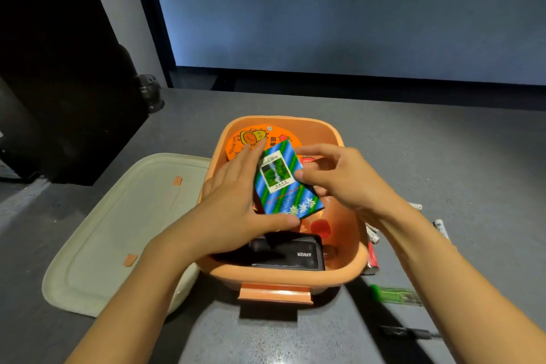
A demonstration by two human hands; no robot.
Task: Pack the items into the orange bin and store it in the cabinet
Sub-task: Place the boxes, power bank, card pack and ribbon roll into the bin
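The orange bin [283, 276] stands open on the grey table in front of me. Both hands hold a blue-and-green striped packet [285, 183] above the bin's middle. My left hand [233, 198] grips its left edge, thumb under its near end. My right hand [339, 177] pinches its right edge. Inside the bin lie a round orange cartoon-printed lid [251, 137] at the far side, a black Anker power bank [291, 254] at the near side, and some red items partly hidden under the packet.
The bin's cream lid [118, 230] lies flat on the table to the left. Right of the bin lie several batteries [372, 233], a green lighter [396, 294] and a black pen [410, 332]. A dark glass jar [150, 91] stands at the far left by a black panel.
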